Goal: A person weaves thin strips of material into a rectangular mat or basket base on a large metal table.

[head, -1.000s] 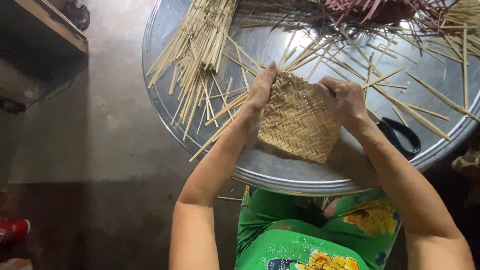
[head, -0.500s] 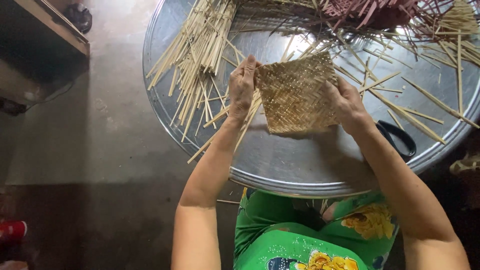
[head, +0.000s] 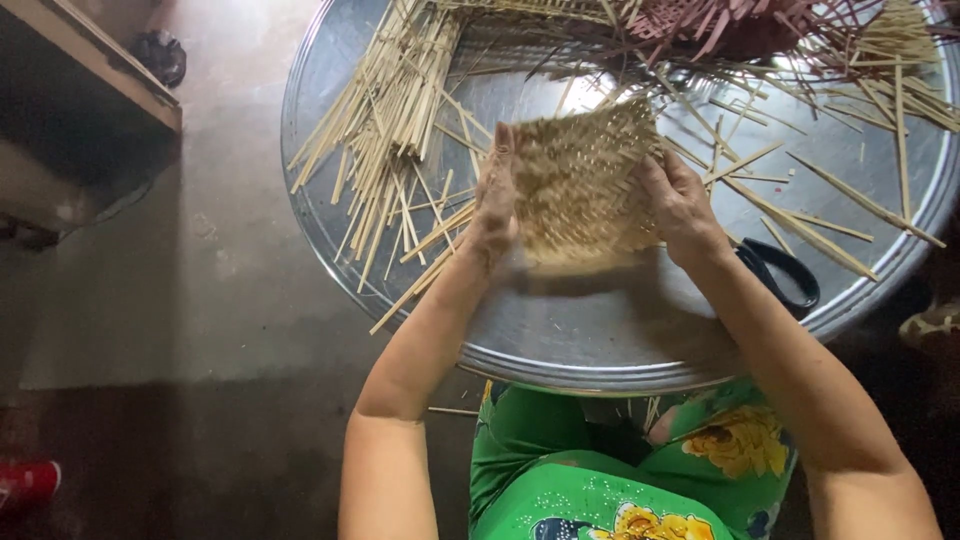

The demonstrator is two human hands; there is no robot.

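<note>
**Woven mat held over the metal tray**

At the left, loose bamboo strips (head: 395, 130) are spread on the round metal tray (head: 600, 350). The left hand (head: 497, 205) is closed on the left edge of the woven mat (head: 580, 185), which is lifted above the tray and somewhat blurred. The right hand (head: 680, 205) grips its right edge. Probably scissors (head: 785, 275) lie further right.

A round metal tray (head: 560, 345) carries the things. Pale bamboo strips (head: 400, 110) lie in a loose heap on its left and far side, reddish strips (head: 730, 25) at the far edge, and black scissors (head: 785, 275) by the right rim.
</note>
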